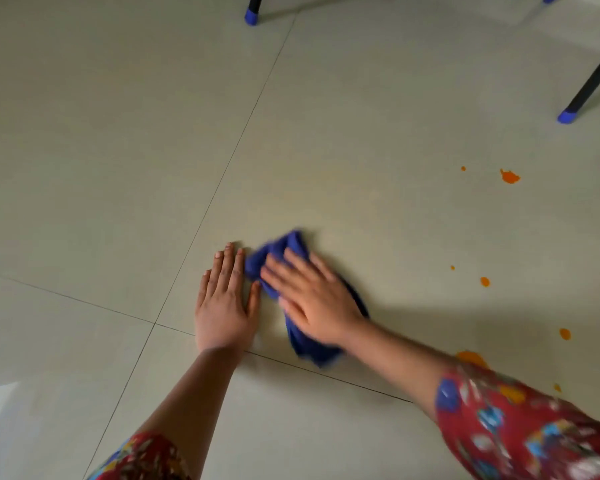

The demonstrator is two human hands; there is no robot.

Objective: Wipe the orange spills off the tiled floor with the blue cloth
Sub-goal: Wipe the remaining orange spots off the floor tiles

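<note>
In the head view, your right hand lies spread, palm down, on the bunched blue cloth, pressing it against the tiled floor near the centre of the frame; the fingers are splayed across the cloth, not curled around it, and both are blurred. Your left hand rests flat and open on the floor just beside the cloth at its 9 o'clock, thumb close to the fabric's edge; whether it touches is unclear. Orange spills lie well apart from the cloth: a larger splat at about 2 o'clock, small drops at 3 o'clock, another drop at 4 o'clock, and a patch partly hidden behind your red patterned sleeve. Two black chair legs with blue caps stand toward 12 and 2 o'clock.
</note>
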